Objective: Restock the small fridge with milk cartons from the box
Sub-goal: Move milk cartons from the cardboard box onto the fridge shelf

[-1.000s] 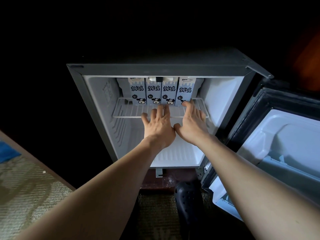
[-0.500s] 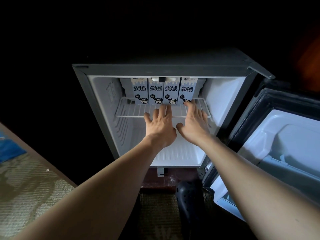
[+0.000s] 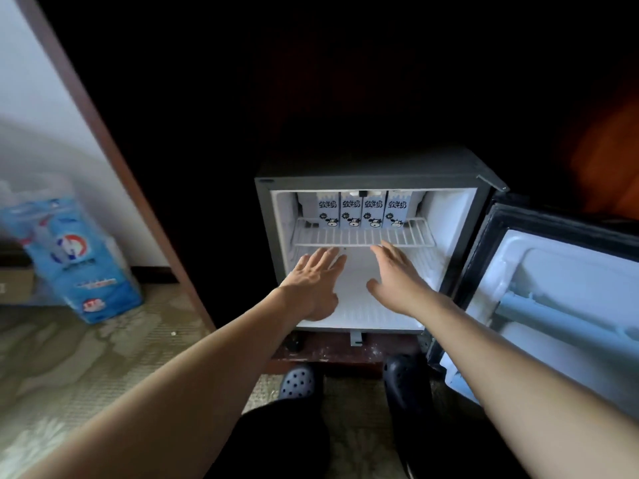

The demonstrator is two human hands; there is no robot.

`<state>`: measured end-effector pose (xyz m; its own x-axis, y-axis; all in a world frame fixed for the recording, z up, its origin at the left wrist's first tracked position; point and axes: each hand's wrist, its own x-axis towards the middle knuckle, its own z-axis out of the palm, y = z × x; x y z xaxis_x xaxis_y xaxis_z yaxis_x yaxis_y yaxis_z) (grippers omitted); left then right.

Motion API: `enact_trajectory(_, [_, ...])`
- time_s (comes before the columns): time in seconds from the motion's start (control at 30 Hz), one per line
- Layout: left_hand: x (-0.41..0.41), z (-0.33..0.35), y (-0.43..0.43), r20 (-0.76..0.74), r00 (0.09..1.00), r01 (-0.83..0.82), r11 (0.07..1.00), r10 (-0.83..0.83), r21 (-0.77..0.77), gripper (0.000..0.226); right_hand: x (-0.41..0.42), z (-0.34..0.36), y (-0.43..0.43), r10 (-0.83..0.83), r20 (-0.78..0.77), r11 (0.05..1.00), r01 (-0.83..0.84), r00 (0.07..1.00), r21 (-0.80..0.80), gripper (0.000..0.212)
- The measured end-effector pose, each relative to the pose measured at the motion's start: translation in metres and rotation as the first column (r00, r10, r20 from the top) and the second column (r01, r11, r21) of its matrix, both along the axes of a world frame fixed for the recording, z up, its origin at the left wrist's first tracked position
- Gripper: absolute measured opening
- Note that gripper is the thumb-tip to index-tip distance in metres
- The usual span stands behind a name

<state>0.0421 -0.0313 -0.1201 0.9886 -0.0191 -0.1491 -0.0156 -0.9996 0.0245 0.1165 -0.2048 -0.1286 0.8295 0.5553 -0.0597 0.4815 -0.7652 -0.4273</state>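
Note:
The small fridge (image 3: 266, 216) stands open ahead of me. Several blue-and-white milk cartons (image 3: 361, 209) with a cow print stand upright in a row at the back of its wire shelf (image 3: 363, 236). My left hand (image 3: 313, 283) and my right hand (image 3: 397, 276) hover in front of the lower compartment, below the shelf. Both have straight, relaxed fingers and hold nothing. Neither touches a carton.
The fridge door (image 3: 560, 299) hangs open to the right. A blue plastic-wrapped pack (image 3: 76, 257) stands on the mat at the left, beside part of a cardboard box (image 3: 14, 281). A slanted wooden edge (image 3: 114, 146) separates them from the fridge. My dark shoes (image 3: 297, 380) rest before the fridge.
Both hands have drawn back from the cartons and shelf and moved apart. The view has pulled back and turned left, bringing the blue pack into sight.

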Motion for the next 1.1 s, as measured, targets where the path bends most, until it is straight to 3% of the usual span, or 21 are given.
enact_trajectory(0.27, [-0.123, 0.041, 0.049, 0.15, 0.978, -0.139, 0.988, 0.148, -0.068, 0.078, -0.085, 0.067, 0.032, 0.207, 0.088, 0.978, -0.202, 0.974, -0.057, 0.066])
enact_trajectory(0.53, [-0.262, 0.062, 0.113, 0.262, 0.877, -0.393, 0.915, 0.402, -0.088, 0.075, -0.195, 0.104, 0.131, 0.508, 0.106, 0.86, -0.51, 0.855, -0.007, 0.063])
enact_trajectory(0.73, [-0.369, 0.045, 0.141, 0.205, 0.783, -0.589, 0.806, 0.587, -0.059, 0.076, -0.279, 0.09, 0.208, 0.674, 0.126, 0.736, -0.675, 0.727, -0.042, 0.063])
enact_trajectory(0.93, [-0.454, 0.0, 0.151, 0.168, 0.661, -0.72, 0.681, 0.731, -0.134, 0.073, -0.353, 0.048, 0.27, 0.775, 0.003, 0.631, -0.773, 0.632, -0.065, 0.064])
enact_trajectory(1.1, [-0.491, -0.06, 0.153, 0.051, 0.565, -0.804, 0.563, 0.824, -0.193, 0.07, -0.39, -0.007, 0.287, 0.794, -0.094, 0.591, -0.798, 0.601, -0.113, 0.062])
